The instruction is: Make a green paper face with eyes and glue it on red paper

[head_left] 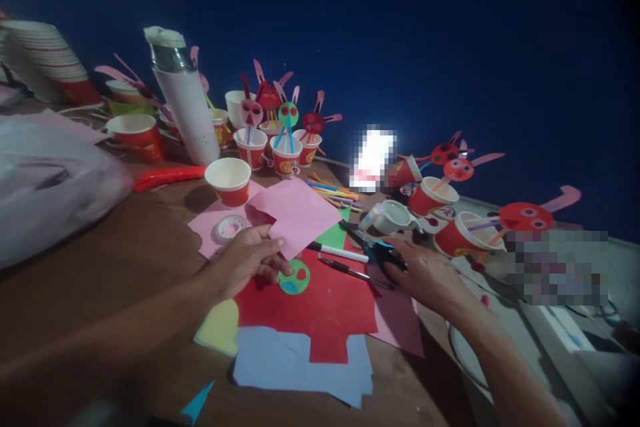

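My left hand (255,255) pinches a sheet of pink paper (303,213) by its near left corner, lifted over the table. Under those fingers lies a round green paper face (294,277) on red paper (320,310). To the right, my right hand (417,267) has its fingers on the black handles of the scissors (383,250), whose blades point to the far left. A white marker (340,252) and a black pen (350,269) lie between the hands. Close to my left wrist is a roll of tape (230,229).
Paper cups with rabbit-faced figures (287,113) line the back and right. A white thermos (183,100), an empty paper cup (229,180) and a plastic bag (55,180) stand left. Coloured sticks (333,192) lie behind the pink sheet. Blue-white paper (280,360) lies nearest me.
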`<state>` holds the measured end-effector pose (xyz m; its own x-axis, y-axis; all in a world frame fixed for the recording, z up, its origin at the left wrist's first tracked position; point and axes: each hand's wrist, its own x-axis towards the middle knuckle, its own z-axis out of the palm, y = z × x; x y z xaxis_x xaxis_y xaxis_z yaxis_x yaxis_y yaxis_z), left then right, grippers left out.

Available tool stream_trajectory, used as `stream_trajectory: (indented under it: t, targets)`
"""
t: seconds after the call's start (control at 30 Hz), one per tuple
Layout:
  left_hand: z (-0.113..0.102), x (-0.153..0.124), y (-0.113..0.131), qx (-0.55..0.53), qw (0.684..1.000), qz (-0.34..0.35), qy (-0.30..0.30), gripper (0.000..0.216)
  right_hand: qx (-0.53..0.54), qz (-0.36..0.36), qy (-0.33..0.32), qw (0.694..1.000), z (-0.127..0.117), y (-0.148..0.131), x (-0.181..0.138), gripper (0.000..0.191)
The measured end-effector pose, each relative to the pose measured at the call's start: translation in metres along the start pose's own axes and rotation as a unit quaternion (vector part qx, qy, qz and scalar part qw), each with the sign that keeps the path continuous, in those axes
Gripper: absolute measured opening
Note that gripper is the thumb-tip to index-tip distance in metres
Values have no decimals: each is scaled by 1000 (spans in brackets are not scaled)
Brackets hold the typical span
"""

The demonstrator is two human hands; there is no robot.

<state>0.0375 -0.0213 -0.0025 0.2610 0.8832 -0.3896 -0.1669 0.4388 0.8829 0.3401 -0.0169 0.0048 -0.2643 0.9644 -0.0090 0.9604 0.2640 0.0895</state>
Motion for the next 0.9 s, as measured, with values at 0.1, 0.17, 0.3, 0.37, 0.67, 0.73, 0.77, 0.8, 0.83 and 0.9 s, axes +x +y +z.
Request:
stream_trajectory:
  t: [0.1, 0.17, 0.3, 0.37, 0.67, 0.73, 0.77, 0.8, 0.83, 0.9]
  targets:
    - [-1, 2, -1, 1, 1000, 6, 2, 18, 24, -5, -18, 1000, -3, 5, -3, 38]
    - [-3, 2, -3, 8, 1000, 12, 0, 15, 25, -1, -21, 999, -6, 10, -6, 35]
    - [-4, 3, -4, 15, 1000, 19, 1, 16, 44, 5, -17, 999, -9, 24, -12, 31]
    - [-4, 3, -5, 17, 1000, 17, 1, 18, 75, 7, -32, 997, -12, 33, -16, 31]
    - [-4, 3, -6, 12, 999, 46, -4, 19, 406, -12, -185, 895, -35, 28, -31, 32]
    - [-3, 3, -6, 6, 999, 46, -8, 20, 507, -9, -233, 830, -37, 14, -30, 31]
    - [-3, 3, -6, 3, 999, 47, -8, 21, 547, -13, -250, 799, -37, 7, -30, 32]
    - [-3, 3, -5, 0, 999, 49, -7, 22, 581, -18, -259, 771, -36, -1, -28, 35]
    - [-3, 3, -5, -4, 999, 51, -5, 25, 607, -29, -267, 748, -34, -7, -27, 42]
    - [-2, 2, -4, -10, 999, 54, 1, 29, 638, -55, -281, 715, -28, -18, -26, 54]
